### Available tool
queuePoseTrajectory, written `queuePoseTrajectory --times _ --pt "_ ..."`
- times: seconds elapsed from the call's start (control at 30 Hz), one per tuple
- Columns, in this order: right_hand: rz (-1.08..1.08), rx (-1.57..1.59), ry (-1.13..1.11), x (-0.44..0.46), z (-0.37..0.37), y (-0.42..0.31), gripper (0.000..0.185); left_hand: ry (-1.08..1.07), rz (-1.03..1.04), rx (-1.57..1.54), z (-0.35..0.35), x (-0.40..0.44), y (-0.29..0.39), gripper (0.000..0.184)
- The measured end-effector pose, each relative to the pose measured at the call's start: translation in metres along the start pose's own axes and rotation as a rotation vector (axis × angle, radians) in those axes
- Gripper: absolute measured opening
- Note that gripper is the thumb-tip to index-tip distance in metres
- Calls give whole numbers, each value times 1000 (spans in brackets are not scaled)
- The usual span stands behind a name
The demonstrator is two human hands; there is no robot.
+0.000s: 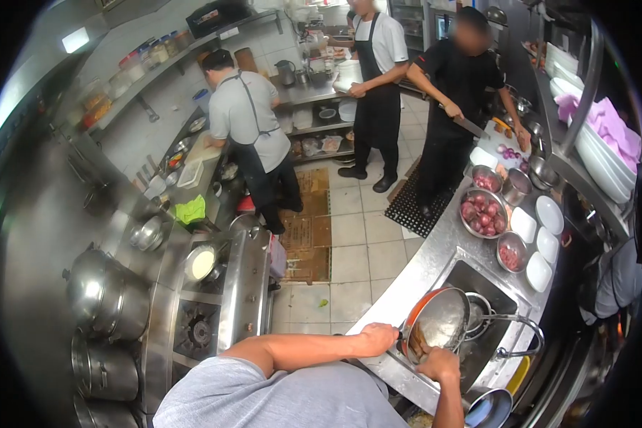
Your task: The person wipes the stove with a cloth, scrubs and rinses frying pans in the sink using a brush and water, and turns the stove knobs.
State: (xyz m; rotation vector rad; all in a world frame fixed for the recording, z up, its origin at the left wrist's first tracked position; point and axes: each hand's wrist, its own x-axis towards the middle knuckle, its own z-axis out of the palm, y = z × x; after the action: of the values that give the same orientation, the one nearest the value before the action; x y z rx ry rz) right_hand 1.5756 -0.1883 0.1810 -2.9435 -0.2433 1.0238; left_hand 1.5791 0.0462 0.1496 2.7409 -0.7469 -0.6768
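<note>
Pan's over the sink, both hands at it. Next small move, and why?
I'd tip the pan slightly further toward the sink to drain it. Its inside looks wet, it already sits over the basin, and the left hand has a grip at the handle. The right hand is at the near rim, so it could probably steady the tilt.

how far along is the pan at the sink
Most of the pan's inside already looks bare and shiny. In hand: the left hand holds it at the sink while the right hand seems to work inside it. Left, probably: the brown patch near the right hand, and perhaps the metal vessel in the sink.
</note>
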Motion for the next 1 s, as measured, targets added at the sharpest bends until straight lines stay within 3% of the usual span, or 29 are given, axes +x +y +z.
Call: queuePoseTrajectory --times 0.07,0.1,0.17,0.27,0.3,0.33,0.4,0.47,0.6,0.67,0.7,0.73,0.8,0.83,0.93,1.0 --pt "69 263 -88 0 -10 19 50 -18 19 -31 -3 0 -5 19" --pt "228 150 10 39 27 36 47 0 -3 -48 -2 -3 -5 18" --pt "152 150 15 32 13 24 46 13 -4 -63 0 -7 -3 19" --pt "-141 133 4 -7 8 -10 63 67 135 -41 -10 -23 -19 19" --pt "-82 150 -61 3 18 -6 63 84 151 8 -5 -18 -23 18" --pt "-29 242 -108 5 11 5 63 -100 -30 -29 -12 -11 -16 23" --pt "177 296 15 37 30 30 64 -142 -168 -64 -11 -8 -7 35" --pt "147 308 86 31 19 14 45 -179 -141 -71 -12 -9 -4 38" --pt "-58 316 -6 -11 19 -11 45 -147 -156 -81 -10 -7 -12 39" --pt "74 438 20 5 29 19 53 -126 -163 -125 -5 -10 -11 39" --pt "240 495 -47 15 21 24 63 -101 -146 -148 -3 -11 -12 41" --pt "238 497 -52 9 19 19 63 -105 -149 -148 -3 -14 -10 41" --pt "29 393 -199 -3 15 4 71 -134 -188 -118 -13 -10 -5 40" --pt "-29 498 -112 -19 22 -1 72 -119 -207 -114 -15 -12 -1 38" --pt "123 583 36 8 49 32 72 -126 -200 -172 -2 -11 -10 37" --pt "152 512 -74 24 43 28 69 -129 -165 -177 -1 -15 -4 34"
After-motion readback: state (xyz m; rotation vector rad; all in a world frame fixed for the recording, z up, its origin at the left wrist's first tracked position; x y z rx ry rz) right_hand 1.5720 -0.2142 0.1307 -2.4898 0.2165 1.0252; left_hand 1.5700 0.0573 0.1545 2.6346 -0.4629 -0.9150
